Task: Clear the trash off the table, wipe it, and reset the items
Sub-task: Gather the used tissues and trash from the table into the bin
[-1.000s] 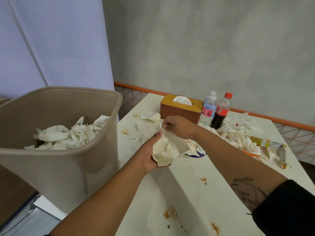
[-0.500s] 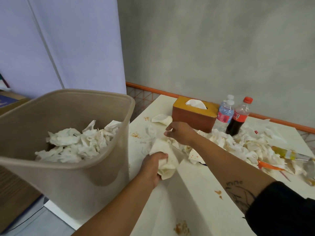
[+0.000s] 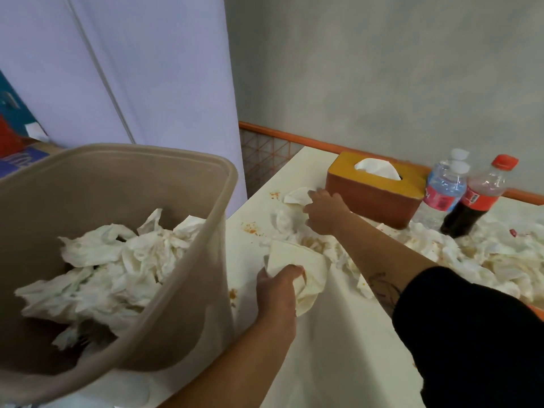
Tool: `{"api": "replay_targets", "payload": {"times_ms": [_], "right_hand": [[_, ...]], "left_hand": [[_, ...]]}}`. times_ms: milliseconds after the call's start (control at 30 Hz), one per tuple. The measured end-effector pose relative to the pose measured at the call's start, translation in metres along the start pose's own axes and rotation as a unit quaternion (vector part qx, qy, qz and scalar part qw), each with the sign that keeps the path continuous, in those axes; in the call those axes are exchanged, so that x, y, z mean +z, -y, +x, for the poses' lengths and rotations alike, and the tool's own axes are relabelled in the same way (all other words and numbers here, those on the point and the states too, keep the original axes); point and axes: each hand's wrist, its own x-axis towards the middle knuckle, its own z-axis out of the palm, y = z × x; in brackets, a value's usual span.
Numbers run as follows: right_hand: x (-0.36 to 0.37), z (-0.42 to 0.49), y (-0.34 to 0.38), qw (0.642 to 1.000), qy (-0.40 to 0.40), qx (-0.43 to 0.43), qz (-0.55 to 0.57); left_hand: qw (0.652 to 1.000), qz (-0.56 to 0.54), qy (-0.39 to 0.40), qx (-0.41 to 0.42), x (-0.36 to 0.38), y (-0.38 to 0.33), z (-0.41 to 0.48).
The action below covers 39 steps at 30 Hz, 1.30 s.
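My left hand grips a crumpled wad of used tissue just above the white table, close to its left edge. My right hand reaches across to the far left corner, its fingers on a loose white tissue lying beside the tissue box. More soiled tissues are strewn over the table's middle and right. The beige trash bin stands at the table's left side, partly filled with used tissues.
A water bottle and a cola bottle stand right of the tissue box. Orange sauce stains dot the tabletop. An orange rail and a grey wall run behind the table.
My right hand has reached further out, from the tissue pile to the loose tissue beside the box. The left hand keeps holding its wad at the table's left edge.
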Motion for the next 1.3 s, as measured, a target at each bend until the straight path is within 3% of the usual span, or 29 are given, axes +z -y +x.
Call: {"api": "replay_targets", "payload": {"times_ms": [267,433,567,700,867,1033,1233,1300], "right_hand": [[0.011,0.028,0.000,0.996,0.093,0.017,0.003],[0.009,0.026,0.003,0.997,0.070,0.020,-0.020],[0.001,0.007,0.005,1.000,0.000,0.030,0.011],[-0.013,-0.021,-0.002,0.981,-0.176,0.025,0.072],[-0.039,-0.070,-0.014,0.912,-0.274,0.092,0.290],[-0.077,-0.131,-0.025,0.799,-0.349,0.157,0.464],[-0.141,-0.187,-0.029,0.660,-0.443,0.192,0.576],[-0.165,-0.199,-0.027,0.632,-0.478,0.185,0.581]], "left_hand": [[0.999,0.042,-0.007,0.022,-0.004,0.001,0.001],[0.999,0.037,-0.018,0.021,-0.007,-0.001,0.000],[0.999,0.033,-0.019,0.024,-0.005,-0.004,0.000],[0.999,0.026,-0.021,0.018,0.003,-0.005,-0.003],[0.999,0.023,0.000,0.026,0.021,-0.014,-0.026],[0.999,0.021,0.028,0.036,0.039,-0.022,-0.055],[0.988,-0.008,0.124,0.091,0.070,-0.062,-0.112],[0.982,-0.024,0.152,0.109,0.076,-0.080,-0.127]]}}
